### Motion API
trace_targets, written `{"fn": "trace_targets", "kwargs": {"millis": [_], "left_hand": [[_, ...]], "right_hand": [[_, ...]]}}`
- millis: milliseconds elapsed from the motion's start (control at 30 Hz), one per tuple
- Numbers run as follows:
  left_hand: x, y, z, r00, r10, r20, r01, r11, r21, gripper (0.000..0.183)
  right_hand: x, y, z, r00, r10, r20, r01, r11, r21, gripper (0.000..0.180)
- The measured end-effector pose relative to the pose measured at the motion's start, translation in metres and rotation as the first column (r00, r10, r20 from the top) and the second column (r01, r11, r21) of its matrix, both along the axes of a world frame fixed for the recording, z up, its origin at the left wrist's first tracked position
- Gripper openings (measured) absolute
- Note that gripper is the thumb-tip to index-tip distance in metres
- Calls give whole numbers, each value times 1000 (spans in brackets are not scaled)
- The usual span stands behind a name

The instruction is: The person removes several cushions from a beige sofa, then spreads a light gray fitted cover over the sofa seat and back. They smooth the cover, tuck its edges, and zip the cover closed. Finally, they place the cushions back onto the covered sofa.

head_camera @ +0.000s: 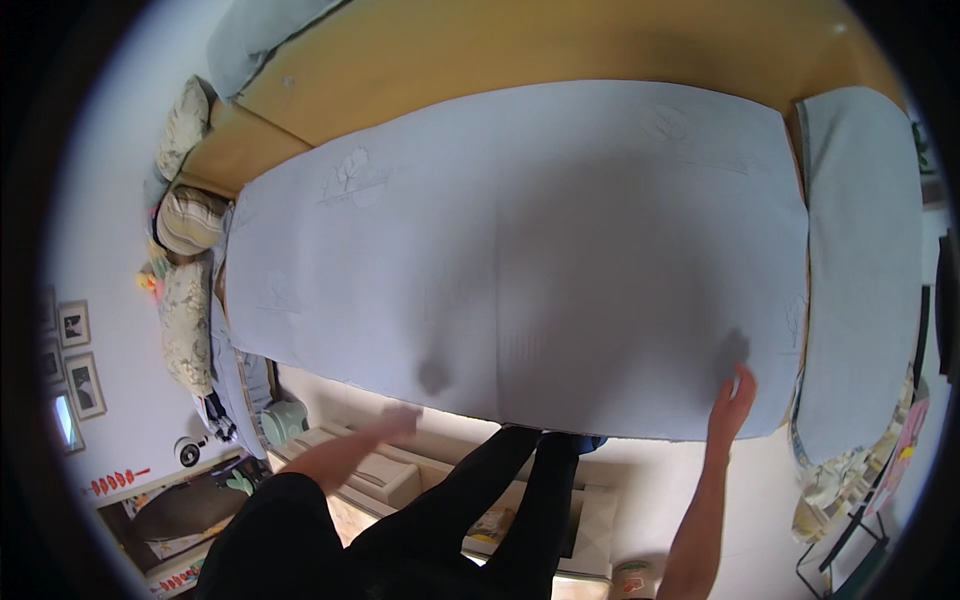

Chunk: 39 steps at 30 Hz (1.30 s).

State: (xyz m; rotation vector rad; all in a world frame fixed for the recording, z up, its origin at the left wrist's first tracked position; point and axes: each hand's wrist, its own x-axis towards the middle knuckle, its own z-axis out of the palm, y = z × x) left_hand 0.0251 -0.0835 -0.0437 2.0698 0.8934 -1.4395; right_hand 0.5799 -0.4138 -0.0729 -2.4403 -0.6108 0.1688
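A long pale grey-blue cover with faint tree designs lies flat across the seat of a tan sofa. A crease runs across its middle, and my shadow falls on it. My left hand is blurred, close to the cover's near edge; its finger positions are unclear. My right hand is over the near right part of the cover, with a gap between thumb and fingers and nothing visible in it. Whether it touches the cloth is hard to tell.
A tan backrest runs along the far side. A grey-blue cover drapes the right armrest. Left are a striped cushion and a floral cushion. A green stool-like object and white furniture stand near my legs.
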Motion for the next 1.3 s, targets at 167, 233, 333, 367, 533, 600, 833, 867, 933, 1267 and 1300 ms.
{"fn": "trace_targets", "kwargs": {"millis": [167,233,333,367,533,600,833,867,933,1267,1300], "left_hand": [[165,187,-45,541,-183,821,-395,806,440,29],[236,248,-59,569,-152,808,-435,778,453,33],[335,254,-74,539,-305,785,-590,529,610,41],[357,223,-78,611,6,792,-637,597,487,46],[329,-13,-53,551,19,834,58,996,-61,58],[310,-14,-39,370,574,730,-68,801,-595,60],[384,144,-38,421,-37,906,-781,493,383,38],[397,96,-44,617,-222,755,-582,517,628,45],[414,-13,-53,563,-199,802,-488,703,517,61],[418,-121,-77,776,-97,624,-288,825,486,68],[421,-122,-75,791,-80,607,-287,827,483,69]], "right_hand": [[27,99,-34,988,76,132,-66,995,-79,39],[15,108,-56,959,73,274,4,963,-270,42],[10,107,-83,942,83,325,-4,971,-238,45],[10,105,-89,935,68,347,-2,982,-188,46],[15,106,-97,925,118,362,-8,957,-291,47],[16,106,-100,920,117,374,-4,957,-291,48],[18,103,-116,988,-74,138,71,997,31,43],[15,104,-113,994,-106,13,106,994,10,43],[15,106,-101,996,-89,-27,89,996,-26,47],[138,-82,19,890,408,-202,-455,784,-423,63],[141,-106,20,911,306,-277,-411,741,-531,66]]}}
